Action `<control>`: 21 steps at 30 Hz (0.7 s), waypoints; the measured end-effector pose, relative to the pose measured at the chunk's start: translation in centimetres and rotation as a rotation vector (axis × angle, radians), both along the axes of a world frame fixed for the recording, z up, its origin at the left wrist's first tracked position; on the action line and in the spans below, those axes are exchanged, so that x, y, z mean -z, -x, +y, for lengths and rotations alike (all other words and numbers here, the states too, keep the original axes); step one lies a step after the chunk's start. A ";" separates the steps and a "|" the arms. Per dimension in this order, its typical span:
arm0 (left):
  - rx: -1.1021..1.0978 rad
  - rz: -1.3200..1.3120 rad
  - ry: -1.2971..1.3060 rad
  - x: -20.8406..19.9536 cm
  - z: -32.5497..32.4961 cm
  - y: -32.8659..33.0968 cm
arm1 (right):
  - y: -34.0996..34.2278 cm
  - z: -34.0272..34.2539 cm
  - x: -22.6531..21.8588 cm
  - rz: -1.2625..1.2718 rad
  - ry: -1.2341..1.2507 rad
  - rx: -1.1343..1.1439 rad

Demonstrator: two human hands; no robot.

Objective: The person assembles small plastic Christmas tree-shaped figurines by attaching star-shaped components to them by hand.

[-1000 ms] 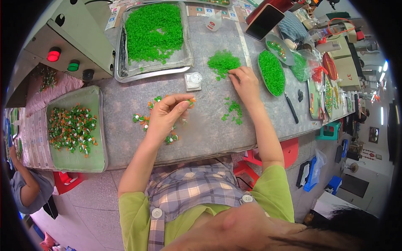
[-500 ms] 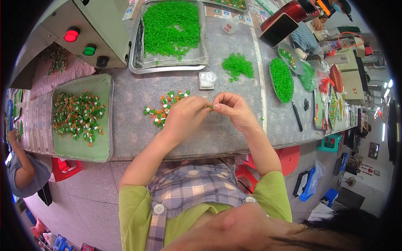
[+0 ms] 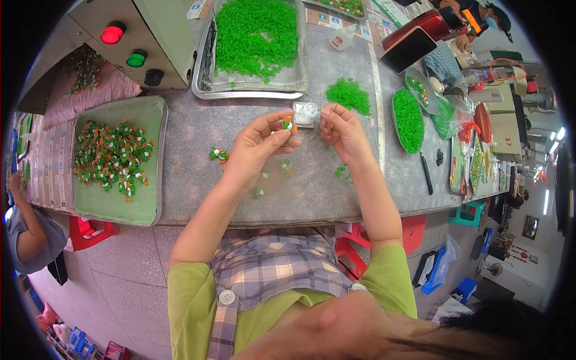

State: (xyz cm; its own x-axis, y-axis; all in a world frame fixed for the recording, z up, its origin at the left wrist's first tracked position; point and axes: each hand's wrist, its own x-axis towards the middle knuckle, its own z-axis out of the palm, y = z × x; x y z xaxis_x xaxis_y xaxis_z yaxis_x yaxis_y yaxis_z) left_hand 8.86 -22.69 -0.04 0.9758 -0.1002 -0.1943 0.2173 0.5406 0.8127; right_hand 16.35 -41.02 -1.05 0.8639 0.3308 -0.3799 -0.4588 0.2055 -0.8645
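Between the thumb and fingers of my left hand (image 3: 259, 143) is a small green, white and orange plastic piece (image 3: 288, 125). My right hand (image 3: 344, 133) is pinched closed beside a small white square dish (image 3: 305, 112) with a round clear part in it. What its fingertips hold, if anything, is too small to make out. Left of my left hand lie a few similar pieces (image 3: 219, 155), and several blurred ones (image 3: 285, 165) show below it. Small green bits (image 3: 341, 173) lie by my right wrist.
A metal tray of green bits (image 3: 255, 39) stands at the back, a loose green pile (image 3: 349, 96) to its right. On the left are a green-lined tray of finished-looking pieces (image 3: 111, 157) and a machine with lit buttons (image 3: 113, 33). An oval dish (image 3: 408, 120) and black pen-like tool (image 3: 426, 173) lie right.
My hands have moved apart. The left has turned up with the coloured piece showing in its fingers; the right has moved up to the white dish. More scattered pieces show below my left hand.
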 end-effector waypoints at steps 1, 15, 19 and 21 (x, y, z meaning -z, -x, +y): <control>-0.017 0.038 0.056 -0.2 0.0 0.0 | 0.0 0.0 0.2 0.003 0.002 -0.002; 0.035 -0.041 0.024 0.7 0.3 0.2 | -0.2 -0.3 0.5 -0.013 -0.012 -0.029; 0.097 -0.013 0.065 0.3 0.2 0.1 | 0.1 -0.2 0.3 -0.039 0.015 -0.010; 0.108 0.010 0.091 0.1 0.0 0.2 | 0.5 0.1 -0.2 -0.152 0.112 0.015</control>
